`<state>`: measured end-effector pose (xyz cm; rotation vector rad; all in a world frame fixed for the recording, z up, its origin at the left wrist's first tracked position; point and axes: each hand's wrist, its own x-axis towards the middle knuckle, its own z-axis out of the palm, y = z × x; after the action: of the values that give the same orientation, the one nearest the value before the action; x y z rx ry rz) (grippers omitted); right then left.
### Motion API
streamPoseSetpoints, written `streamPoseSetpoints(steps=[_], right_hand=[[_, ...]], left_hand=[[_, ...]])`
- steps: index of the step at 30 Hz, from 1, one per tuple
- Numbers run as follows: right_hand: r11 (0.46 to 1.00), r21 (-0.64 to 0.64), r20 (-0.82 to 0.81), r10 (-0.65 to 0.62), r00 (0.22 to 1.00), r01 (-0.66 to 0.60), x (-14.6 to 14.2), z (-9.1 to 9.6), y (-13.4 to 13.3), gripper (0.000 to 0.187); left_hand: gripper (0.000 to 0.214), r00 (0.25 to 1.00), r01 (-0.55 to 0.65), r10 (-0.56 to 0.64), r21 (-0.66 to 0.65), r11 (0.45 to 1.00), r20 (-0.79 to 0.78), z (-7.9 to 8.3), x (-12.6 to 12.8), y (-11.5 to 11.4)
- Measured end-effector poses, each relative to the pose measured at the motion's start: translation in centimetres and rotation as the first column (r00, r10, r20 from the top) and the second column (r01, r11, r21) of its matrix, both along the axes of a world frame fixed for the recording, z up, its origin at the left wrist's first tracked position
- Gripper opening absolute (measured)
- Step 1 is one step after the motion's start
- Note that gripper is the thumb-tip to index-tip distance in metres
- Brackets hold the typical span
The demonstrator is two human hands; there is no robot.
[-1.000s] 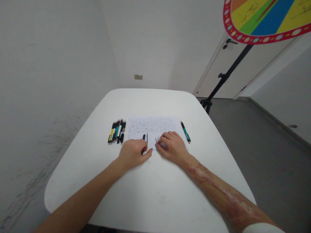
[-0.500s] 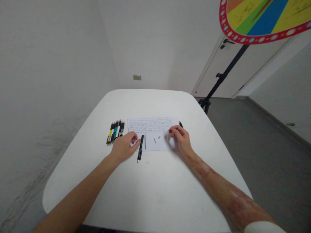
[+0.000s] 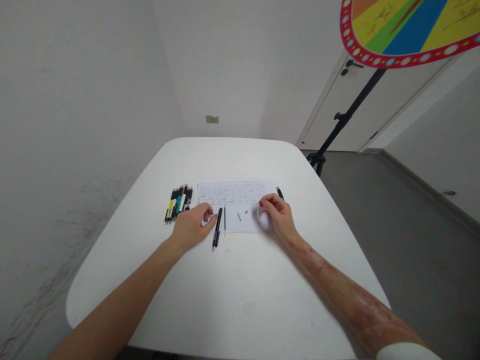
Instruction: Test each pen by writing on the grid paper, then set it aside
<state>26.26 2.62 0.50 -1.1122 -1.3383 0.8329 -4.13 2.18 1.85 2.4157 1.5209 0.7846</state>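
Observation:
My left hand (image 3: 192, 223) rests on the table, fingers loosely curled and thumb apart from them, with nothing between. Its thumb tip lies right beside a black click pen (image 3: 217, 230), perhaps touching it. Just right of that pen is a thin dark pen refill (image 3: 225, 219), lying lengthwise on a sheet of paper. A small spring-like piece (image 3: 239, 217) and a small grey piece (image 3: 246, 212) lie farther right on the sheet. My right hand (image 3: 278, 212) is over the sheet's right side, thumb and fingertips pinched together. A faint pale, thin thing shows below the fingertips, too small to name.
A row of several pens (image 3: 178, 204) lies left of the paper (image 3: 232, 192), which carries handwritten lines. Another pen (image 3: 280, 193) lies behind my right hand. Beyond the white table (image 3: 240, 295) stand a colourful wheel (image 3: 405, 30) on a black stand (image 3: 352, 107) and a door.
The view has shifted very slightly. My right hand has edged a little to the left, still pinched; my left hand and the loose parts stay where they were.

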Motion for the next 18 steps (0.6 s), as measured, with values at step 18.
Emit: streamPoseSetpoints(steps=[18], right_hand=[[0.899, 0.232, 0.778, 0.058, 0.625, -0.373, -1.5, 0.9, -1.2, 0.018]], left_hand=[[0.019, 0.914, 0.061, -0.092, -0.091, 0.994, -0.396, 3.9, 4.4, 1.1]])
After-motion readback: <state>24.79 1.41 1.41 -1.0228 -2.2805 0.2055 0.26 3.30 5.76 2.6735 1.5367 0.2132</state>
